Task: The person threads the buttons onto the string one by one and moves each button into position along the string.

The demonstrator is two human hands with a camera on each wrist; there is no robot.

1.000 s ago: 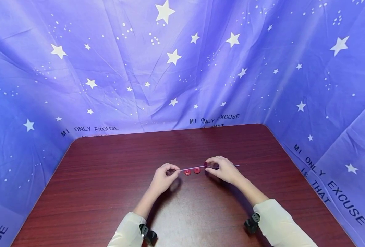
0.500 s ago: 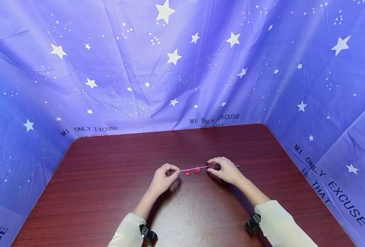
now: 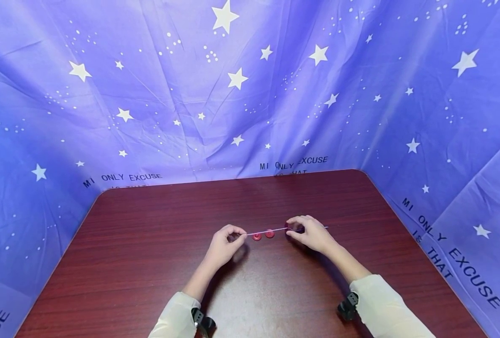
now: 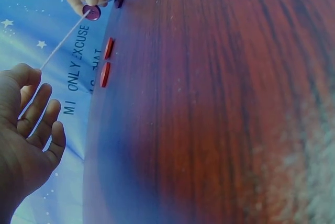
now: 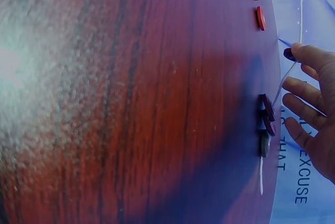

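Observation:
My left hand (image 3: 226, 245) pinches one end of a thin pale string (image 4: 63, 43) between thumb and forefinger, its other fingers loosely spread. At the other end of the taut stretch, my right hand (image 3: 313, 234) pinches a dark red button (image 4: 91, 12) through which the string passes. Below the right hand, in the right wrist view, a dark button (image 5: 267, 108), another dark button (image 5: 269, 125) and a greyish button (image 5: 264, 144) stand along the string's far part on the table. Two bright red buttons, one at left (image 3: 257, 236) and one at right (image 3: 270, 233), lie under the taut string.
The dark red wood-grain table (image 3: 148, 263) has a rounded back edge. A blue-purple curtain (image 3: 182, 94) with white stars and lettering hangs behind and beside it. Black wrist cameras sit at both cuffs, the left camera (image 3: 203, 324) and the right camera (image 3: 347, 307).
My right hand has slid slightly to the right with the dark red button, lengthening the string between the hands. The left hand and the two red buttons have stayed put.

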